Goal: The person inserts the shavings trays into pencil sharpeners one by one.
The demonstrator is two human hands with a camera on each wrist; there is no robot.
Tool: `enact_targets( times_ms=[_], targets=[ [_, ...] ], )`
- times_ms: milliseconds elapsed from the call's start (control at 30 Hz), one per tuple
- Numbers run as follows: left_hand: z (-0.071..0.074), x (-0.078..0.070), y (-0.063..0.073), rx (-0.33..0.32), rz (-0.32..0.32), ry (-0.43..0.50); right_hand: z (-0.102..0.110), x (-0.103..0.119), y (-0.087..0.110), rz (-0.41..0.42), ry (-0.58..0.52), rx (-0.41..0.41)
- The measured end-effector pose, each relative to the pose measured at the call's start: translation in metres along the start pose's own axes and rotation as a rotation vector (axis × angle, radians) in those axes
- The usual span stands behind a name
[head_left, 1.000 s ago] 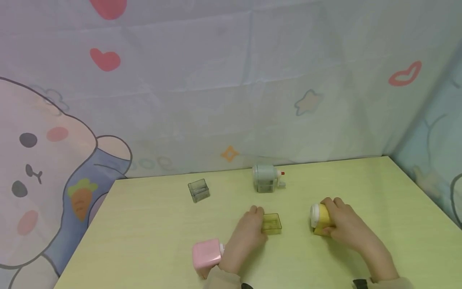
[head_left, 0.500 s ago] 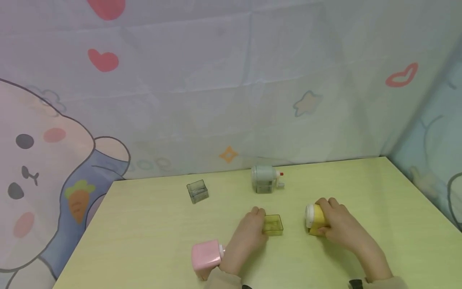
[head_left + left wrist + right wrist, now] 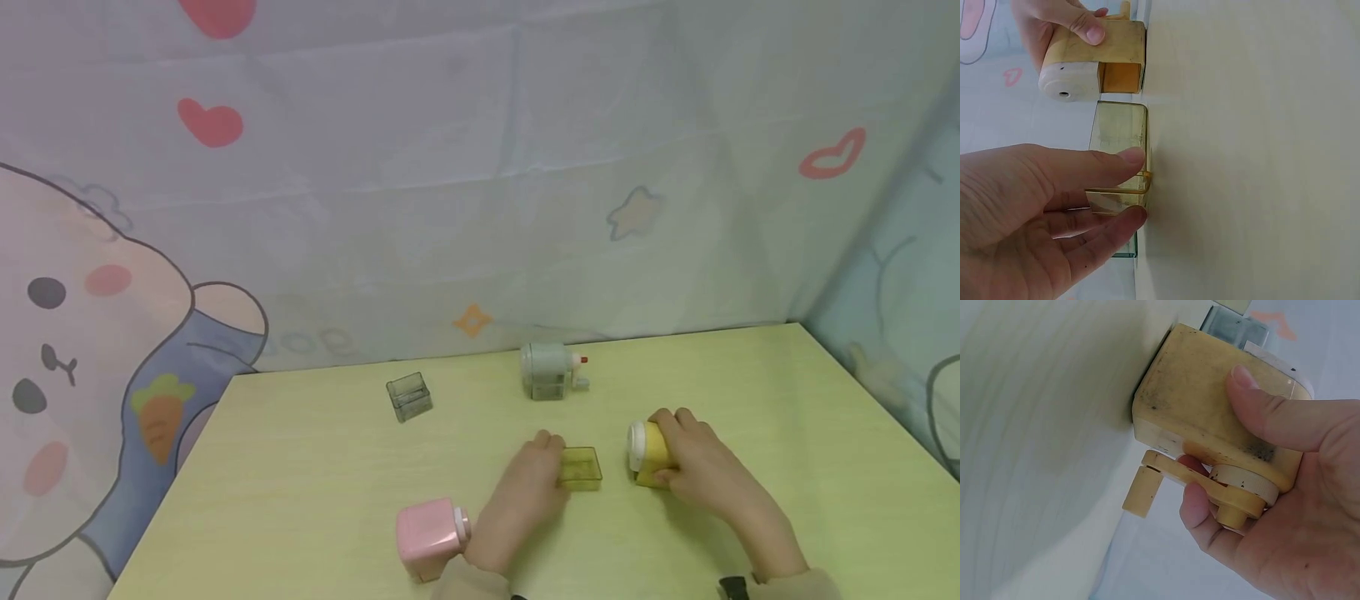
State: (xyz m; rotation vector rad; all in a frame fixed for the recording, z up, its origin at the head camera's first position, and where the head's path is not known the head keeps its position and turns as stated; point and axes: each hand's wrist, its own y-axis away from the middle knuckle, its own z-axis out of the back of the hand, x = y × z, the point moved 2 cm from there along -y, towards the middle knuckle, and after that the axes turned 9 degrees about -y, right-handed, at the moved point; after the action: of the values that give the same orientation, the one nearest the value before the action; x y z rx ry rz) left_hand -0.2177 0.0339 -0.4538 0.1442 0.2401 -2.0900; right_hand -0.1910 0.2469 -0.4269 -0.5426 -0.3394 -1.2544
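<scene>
My left hand pinches a clear yellow shavings drawer between thumb and fingers, low over the table. In the left wrist view the drawer points at the square opening in a yellow pencil sharpener. The right hand grips that crank pencil sharpener, its white end facing left. A thumb lies on the sharpener's scuffed side in the right wrist view, and fingers curl by its crank. A narrow gap separates drawer and sharpener in the head view.
A pink pencil sharpener lies beside the left forearm. Behind stand a grey-green crank sharpener and, to its left, a smoky clear drawer. A printed cloth hangs along the table's back edge.
The left hand has moved right with the yellow drawer, and the right hand has brought the yellow sharpener left. The gap between the two has narrowed.
</scene>
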Motion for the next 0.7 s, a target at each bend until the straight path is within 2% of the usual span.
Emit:
enact_targets(
  times_ms=[700],
  targets=[
    [-0.0005,-0.0059,-0.0006,0.007,0.009,-0.022,-0.0047,0.0074,-0.0048,0.017,0.000,0.002]
  ],
)
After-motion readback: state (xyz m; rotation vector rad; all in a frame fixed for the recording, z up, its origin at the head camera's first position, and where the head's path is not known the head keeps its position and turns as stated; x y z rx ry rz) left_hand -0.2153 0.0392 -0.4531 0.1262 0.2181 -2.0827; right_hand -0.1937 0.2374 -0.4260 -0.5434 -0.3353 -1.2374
